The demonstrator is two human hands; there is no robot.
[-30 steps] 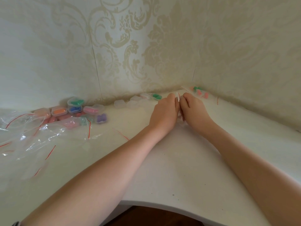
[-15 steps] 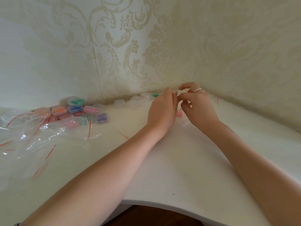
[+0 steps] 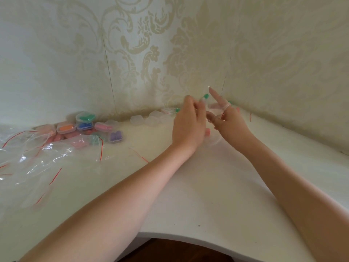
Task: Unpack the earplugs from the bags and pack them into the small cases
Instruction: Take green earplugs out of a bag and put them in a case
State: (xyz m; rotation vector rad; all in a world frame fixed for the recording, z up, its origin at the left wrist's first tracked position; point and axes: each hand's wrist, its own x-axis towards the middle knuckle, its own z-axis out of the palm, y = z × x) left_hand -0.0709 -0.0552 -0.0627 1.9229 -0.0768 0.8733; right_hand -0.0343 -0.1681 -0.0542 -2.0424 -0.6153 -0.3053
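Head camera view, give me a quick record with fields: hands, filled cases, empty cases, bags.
left hand: raised, pinching a green earplug
right hand: raised beside it, holding a clear small bag
filled cases: clustered at the wall, far left
empty cases: row along the wall
empty bags: heaped on table, left

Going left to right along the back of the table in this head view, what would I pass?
Empty clear bags → orange-filled case → green-filled case → purple-filled case → empty clear cases → left hand → right hand.
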